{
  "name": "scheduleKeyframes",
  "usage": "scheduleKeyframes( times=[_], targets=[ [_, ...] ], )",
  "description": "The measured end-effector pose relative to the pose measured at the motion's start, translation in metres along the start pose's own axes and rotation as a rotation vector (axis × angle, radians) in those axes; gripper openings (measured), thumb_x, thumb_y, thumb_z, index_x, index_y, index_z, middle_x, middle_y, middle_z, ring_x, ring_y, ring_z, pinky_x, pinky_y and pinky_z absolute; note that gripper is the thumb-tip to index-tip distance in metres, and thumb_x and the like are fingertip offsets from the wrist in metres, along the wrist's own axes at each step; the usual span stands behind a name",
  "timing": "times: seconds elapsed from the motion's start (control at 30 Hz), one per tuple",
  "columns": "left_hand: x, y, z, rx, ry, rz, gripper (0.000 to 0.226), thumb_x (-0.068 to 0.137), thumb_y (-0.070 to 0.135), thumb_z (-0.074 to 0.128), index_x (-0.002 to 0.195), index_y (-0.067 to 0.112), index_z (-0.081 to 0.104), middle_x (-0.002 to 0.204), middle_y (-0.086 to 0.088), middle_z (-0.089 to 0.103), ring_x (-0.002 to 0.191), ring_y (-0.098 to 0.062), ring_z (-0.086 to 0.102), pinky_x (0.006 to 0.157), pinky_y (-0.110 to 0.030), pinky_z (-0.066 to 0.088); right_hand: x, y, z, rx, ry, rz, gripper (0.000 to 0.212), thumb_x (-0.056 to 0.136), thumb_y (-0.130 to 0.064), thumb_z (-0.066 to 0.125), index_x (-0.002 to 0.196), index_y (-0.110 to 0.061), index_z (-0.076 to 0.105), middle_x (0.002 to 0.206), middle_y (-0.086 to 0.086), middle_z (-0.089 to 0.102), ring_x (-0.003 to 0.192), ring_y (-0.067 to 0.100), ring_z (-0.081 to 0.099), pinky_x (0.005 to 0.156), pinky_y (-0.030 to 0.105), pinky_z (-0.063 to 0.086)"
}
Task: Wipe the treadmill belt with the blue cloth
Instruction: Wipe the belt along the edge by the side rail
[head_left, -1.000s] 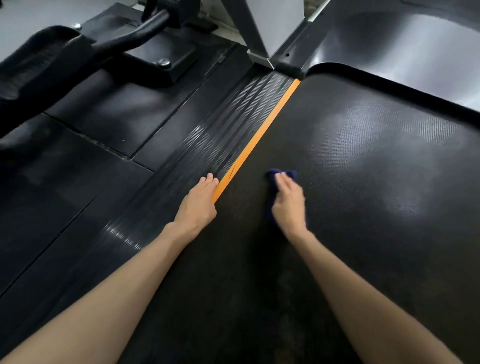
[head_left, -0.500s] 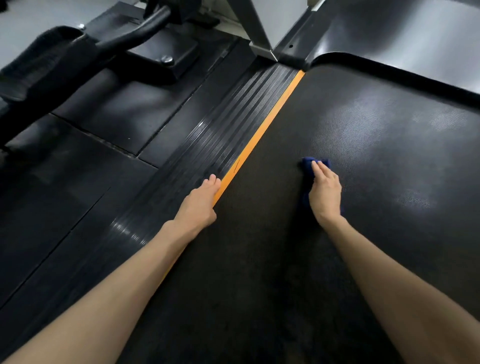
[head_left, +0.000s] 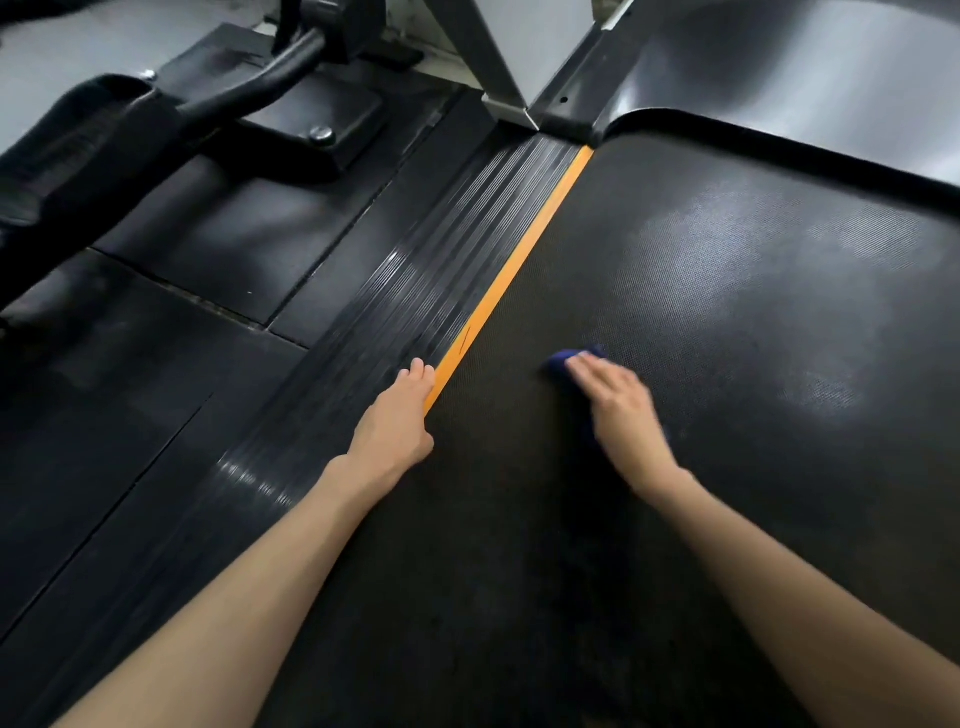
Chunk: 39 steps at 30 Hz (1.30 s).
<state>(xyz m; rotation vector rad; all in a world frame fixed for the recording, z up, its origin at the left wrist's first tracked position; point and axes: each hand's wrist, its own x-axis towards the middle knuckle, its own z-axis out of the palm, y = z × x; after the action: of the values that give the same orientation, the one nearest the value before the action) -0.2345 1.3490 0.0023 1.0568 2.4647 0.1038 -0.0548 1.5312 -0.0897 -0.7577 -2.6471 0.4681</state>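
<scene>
The black textured treadmill belt (head_left: 727, 322) fills the right half of the view. My right hand (head_left: 621, 410) lies flat on the blue cloth (head_left: 563, 359) and presses it onto the belt; only the cloth's far edge shows past my fingertips. The hand is blurred. My left hand (head_left: 397, 423) rests flat with straight fingers on the ribbed black side rail (head_left: 415, 291), its fingertips beside the orange strip (head_left: 519, 265) along the belt's left edge.
The grey motor cover (head_left: 831, 78) and an upright post (head_left: 483, 47) stand at the belt's far end. Left of the rail lie black rubber floor mats (head_left: 156, 338) and the base of another black exercise machine (head_left: 104, 135).
My right hand slid the cloth to the right across the belt, then back a little to the left. My left hand stayed on the rail.
</scene>
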Motion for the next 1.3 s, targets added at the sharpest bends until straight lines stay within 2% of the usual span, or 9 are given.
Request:
scheduleKeyframes(
  times=[0.1, 0.17, 0.37, 0.47, 0.7, 0.93, 1.07, 1.2, 1.3],
  targets=[
    [0.001, 0.000, -0.001, 0.020, -0.019, 0.005, 0.086, 0.082, -0.006, 0.056, 0.149, 0.017, 0.007, 0.157, -0.002, -0.002, 0.140, -0.025, 0.025, 0.098, -0.032, 0.042, 0.016, 0.004, -0.003, 0.007, 0.175, 0.448, 0.046, 0.083, 0.001, 0.042, 0.127, -0.001, 0.055, 0.131, 0.019, 0.054, 0.115, 0.040, 0.050, 0.100, 0.042, 0.036],
    [0.002, 0.000, 0.000, 0.031, -0.020, 0.015, 0.085, 0.083, -0.004, 0.057, 0.149, 0.016, 0.007, 0.157, -0.002, -0.002, 0.139, -0.025, 0.025, 0.098, -0.032, 0.042, 0.020, -0.033, 0.006, 0.036, 0.242, 0.466, 0.046, 0.075, 0.001, 0.045, 0.118, -0.001, 0.059, 0.117, 0.019, 0.060, 0.104, 0.038, 0.055, 0.093, 0.041, 0.041],
    [0.001, -0.001, 0.003, 0.041, 0.001, 0.015, 0.081, 0.085, -0.003, 0.054, 0.149, 0.018, 0.008, 0.157, -0.001, -0.001, 0.140, -0.024, 0.023, 0.104, -0.034, 0.036, -0.049, -0.125, 0.030, 0.172, -0.394, -0.408, 0.060, 0.086, -0.001, 0.052, 0.142, -0.018, 0.039, 0.149, 0.003, 0.036, 0.138, 0.021, 0.029, 0.112, 0.035, 0.019],
    [0.001, -0.001, 0.000, 0.059, -0.012, 0.003, 0.081, 0.084, -0.007, 0.050, 0.149, 0.019, 0.008, 0.157, -0.001, 0.000, 0.137, -0.028, 0.029, 0.100, -0.036, 0.039, -0.031, -0.078, 0.017, 0.090, -0.353, -0.547, 0.047, 0.088, -0.009, 0.041, 0.134, -0.014, 0.051, 0.139, 0.007, 0.050, 0.128, 0.022, 0.043, 0.108, 0.028, 0.024],
    [0.003, 0.001, -0.001, 0.162, -0.025, 0.002, 0.081, 0.083, -0.001, 0.056, 0.148, 0.015, 0.010, 0.157, -0.005, 0.004, 0.130, -0.029, 0.040, 0.094, -0.036, 0.045, 0.015, -0.032, 0.003, 0.145, 0.139, 0.440, 0.062, 0.064, 0.008, 0.058, 0.124, -0.007, 0.059, 0.122, 0.014, 0.059, 0.110, 0.033, 0.054, 0.098, 0.038, 0.040],
    [0.005, 0.015, 0.006, 0.138, 0.035, -0.062, 0.065, 0.087, 0.010, 0.057, 0.142, 0.009, 0.023, 0.153, -0.009, 0.017, 0.127, -0.027, 0.041, 0.093, -0.036, 0.044, -0.024, -0.102, 0.030, 0.118, -0.407, -0.550, 0.053, 0.086, -0.004, 0.049, 0.138, -0.016, 0.045, 0.144, 0.005, 0.044, 0.135, 0.021, 0.036, 0.113, 0.034, 0.023],
    [0.004, 0.009, 0.007, 0.184, 0.054, -0.035, 0.071, 0.084, 0.009, 0.059, 0.144, 0.012, 0.021, 0.154, -0.008, 0.017, 0.136, -0.027, 0.029, 0.109, -0.040, 0.030, 0.012, -0.003, -0.003, 0.087, 0.037, -0.067, 0.046, 0.081, -0.007, 0.043, 0.123, -0.007, 0.061, 0.125, 0.013, 0.060, 0.114, 0.030, 0.056, 0.103, 0.032, 0.037],
    [0.002, 0.015, 0.007, 0.178, 0.074, -0.052, 0.071, 0.084, 0.012, 0.060, 0.143, 0.009, 0.023, 0.154, -0.010, 0.018, 0.135, -0.030, 0.027, 0.107, -0.040, 0.031, 0.033, 0.044, -0.027, 0.013, 0.133, 0.582, 0.054, 0.080, 0.008, 0.045, 0.133, -0.001, 0.050, 0.138, 0.017, 0.047, 0.126, 0.036, 0.042, 0.107, 0.034, 0.029],
    [0.003, 0.020, 0.010, 0.125, 0.077, -0.075, 0.073, 0.084, 0.010, 0.061, 0.144, 0.008, 0.021, 0.155, -0.009, 0.014, 0.134, -0.028, 0.029, 0.101, -0.037, 0.039, 0.034, -0.008, -0.004, 0.045, 0.093, 0.288, 0.049, 0.074, 0.002, 0.043, 0.121, -0.005, 0.058, 0.122, 0.016, 0.059, 0.111, 0.036, 0.054, 0.099, 0.033, 0.038]
  ],
)
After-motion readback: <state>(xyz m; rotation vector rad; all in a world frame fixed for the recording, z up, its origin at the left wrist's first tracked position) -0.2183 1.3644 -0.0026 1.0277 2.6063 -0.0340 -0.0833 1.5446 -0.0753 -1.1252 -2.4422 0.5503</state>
